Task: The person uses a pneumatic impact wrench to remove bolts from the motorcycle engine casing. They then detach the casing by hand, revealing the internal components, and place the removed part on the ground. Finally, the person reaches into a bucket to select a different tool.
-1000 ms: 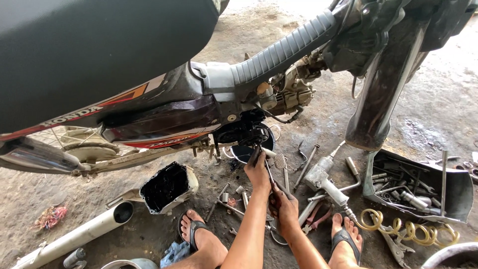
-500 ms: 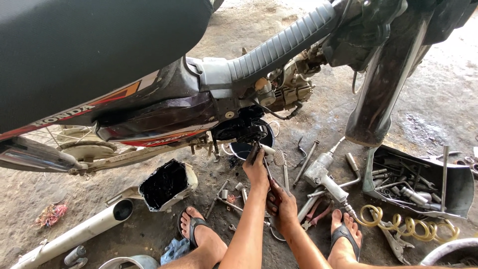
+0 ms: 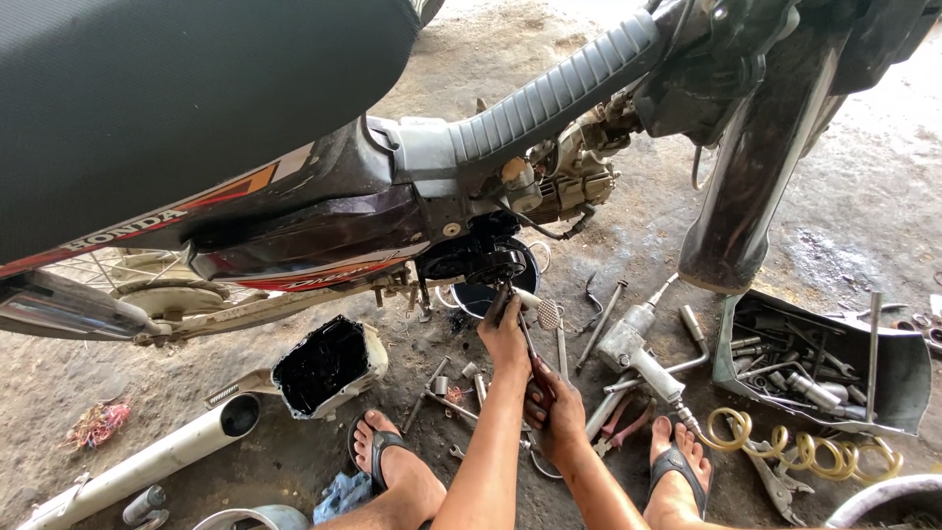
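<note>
Left side there's a silver exhaust pipe (image 3: 147, 461) on the floor. Left hand (image 3: 505, 334) is closed round a thin tool (image 3: 525, 339) at the black engine opening (image 3: 481, 263), right hand (image 3: 559, 412) gripping its near end. Air wrench (image 3: 638, 353) lies just right.

One head-worn view looks steeply down past the motorbike seat (image 3: 167, 88), close above, to the far ground (image 3: 863, 206) and tools beyond.

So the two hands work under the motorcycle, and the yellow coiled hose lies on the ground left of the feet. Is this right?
Not quite. The head view shows the yellow coiled hose on the ground to the right of the feet. The left hand and right hand do work under the motorcycle.
</note>
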